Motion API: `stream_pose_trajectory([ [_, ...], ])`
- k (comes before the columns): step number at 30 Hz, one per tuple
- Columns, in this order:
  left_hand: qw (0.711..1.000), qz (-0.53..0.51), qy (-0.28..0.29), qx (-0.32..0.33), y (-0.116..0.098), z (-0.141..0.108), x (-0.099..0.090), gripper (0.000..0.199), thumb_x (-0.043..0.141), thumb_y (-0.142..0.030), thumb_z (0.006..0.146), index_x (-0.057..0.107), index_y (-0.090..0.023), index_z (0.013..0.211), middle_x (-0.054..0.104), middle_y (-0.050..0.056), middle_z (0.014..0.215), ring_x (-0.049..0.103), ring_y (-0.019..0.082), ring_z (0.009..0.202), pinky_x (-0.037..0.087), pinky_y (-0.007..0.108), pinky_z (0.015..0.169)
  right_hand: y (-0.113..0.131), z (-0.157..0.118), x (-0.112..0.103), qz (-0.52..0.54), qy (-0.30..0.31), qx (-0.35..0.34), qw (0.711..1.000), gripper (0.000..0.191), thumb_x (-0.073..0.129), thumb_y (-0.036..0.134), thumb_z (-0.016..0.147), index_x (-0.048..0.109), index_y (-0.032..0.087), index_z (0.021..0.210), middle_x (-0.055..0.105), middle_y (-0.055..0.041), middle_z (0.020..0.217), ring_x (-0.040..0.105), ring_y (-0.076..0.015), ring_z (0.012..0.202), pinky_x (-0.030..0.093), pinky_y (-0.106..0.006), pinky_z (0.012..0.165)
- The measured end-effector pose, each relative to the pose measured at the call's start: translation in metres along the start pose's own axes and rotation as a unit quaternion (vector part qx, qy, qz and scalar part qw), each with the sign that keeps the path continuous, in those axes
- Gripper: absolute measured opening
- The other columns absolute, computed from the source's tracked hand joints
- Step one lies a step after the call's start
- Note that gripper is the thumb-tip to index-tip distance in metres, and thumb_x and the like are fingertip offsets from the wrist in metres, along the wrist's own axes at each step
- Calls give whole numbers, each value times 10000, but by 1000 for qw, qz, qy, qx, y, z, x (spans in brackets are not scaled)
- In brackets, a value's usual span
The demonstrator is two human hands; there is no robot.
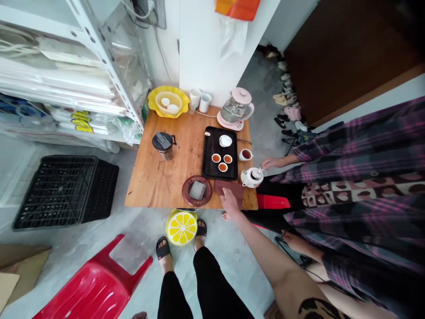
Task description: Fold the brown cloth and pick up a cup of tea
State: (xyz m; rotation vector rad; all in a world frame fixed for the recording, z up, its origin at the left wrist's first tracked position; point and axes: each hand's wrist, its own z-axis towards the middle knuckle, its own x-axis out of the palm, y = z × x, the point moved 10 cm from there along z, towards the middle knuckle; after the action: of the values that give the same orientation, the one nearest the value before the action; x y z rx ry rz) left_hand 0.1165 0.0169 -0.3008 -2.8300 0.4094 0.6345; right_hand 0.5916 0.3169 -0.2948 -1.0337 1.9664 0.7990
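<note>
My right hand (230, 202) reaches in from the lower right and rests at the front edge of a folded brown cloth (236, 188), its fingers stretched out over it. Only a sliver of my left hand (139, 315) shows at the bottom edge, its fingers cut off from view. Left of the cloth, a grey square block (198, 190) sits in a round brown dish (187, 189). Behind the cloth lies a black tea tray (210, 155) with three small cups of tea (222, 167) and a white lidded bowl (226, 141).
A co-worker's hand (272, 163) holds a white teapot (252, 178) by its handle, near a pitcher of tea (245, 154). A glass kettle (233, 110), lidded tumbler (165, 146) and yellow bowl (153, 105) stand on the wooden table (149, 177). A red stool (96, 283) is front left.
</note>
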Motion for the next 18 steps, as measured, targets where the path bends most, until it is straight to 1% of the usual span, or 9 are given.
stream_pose_trajectory([
  [2,1000,4,4,-6,-18,12,23,367,649,-462,913,625,-173,1138,659,79,1060,649,257,957,576,384,750,10,24,-24,97,-54,52,992,543,486,291,923,434,158,1446,467,-136,1479,503,-253,1314,419,-343,1085],
  [3,1000,5,5,-8,-28,19,33,350,674,-441,900,630,-188,1136,662,74,1074,644,290,987,577,396,744,10,37,-34,143,-82,97,982,573,542,292,893,435,135,1434,482,-155,1452,509,-269,1305,423,-350,1086],
  [6,1000,11,6,-5,-61,43,62,371,701,-410,883,617,-215,1187,657,80,1125,631,310,1042,585,411,759,13,72,-50,184,-118,181,959,691,639,322,833,395,34,1412,468,-245,1411,514,-323,1286,435,-381,1075],
  [7,1000,13,7,-1,-72,51,70,430,697,-424,882,592,-213,1242,647,97,1146,636,295,1042,591,416,768,14,82,-51,187,-122,195,955,731,665,336,815,383,17,1409,458,-264,1407,511,-334,1285,438,-387,1071],
  [9,1000,17,10,9,-94,66,87,523,687,-461,846,561,-267,1315,651,100,1146,654,327,1028,606,464,725,15,97,-49,198,-128,217,947,799,707,358,783,363,17,1418,450,-269,1408,502,-338,1292,440,-381,1066],
  [11,1000,21,13,17,-111,77,103,496,644,-476,777,595,-413,1267,677,41,1093,660,433,1010,577,522,594,13,104,-45,208,-135,231,941,846,720,390,772,338,39,1440,442,-257,1418,504,-332,1291,446,-373,1057],
  [12,999,23,15,21,-117,82,109,478,612,-475,736,613,-477,1213,687,8,1066,652,486,1004,534,522,519,12,105,-43,211,-139,236,938,857,718,407,773,329,54,1450,436,-248,1425,510,-329,1286,452,-373,1047],
  [15,999,29,19,23,-125,89,122,534,544,-468,620,606,-573,1140,688,-57,1091,610,571,1025,415,456,411,8,106,-41,220,-150,245,932,831,692,456,787,341,112,1458,423,-218,1447,537,-324,1252,479,-391,1002],
  [18,999,35,18,19,-123,91,124,649,530,-453,538,559,-621,1164,662,-100,1190,581,594,1066,389,428,388,5,106,-41,225,-162,239,931,788,661,490,803,367,153,1452,431,-197,1449,566,-325,1205,497,-412,958],
])
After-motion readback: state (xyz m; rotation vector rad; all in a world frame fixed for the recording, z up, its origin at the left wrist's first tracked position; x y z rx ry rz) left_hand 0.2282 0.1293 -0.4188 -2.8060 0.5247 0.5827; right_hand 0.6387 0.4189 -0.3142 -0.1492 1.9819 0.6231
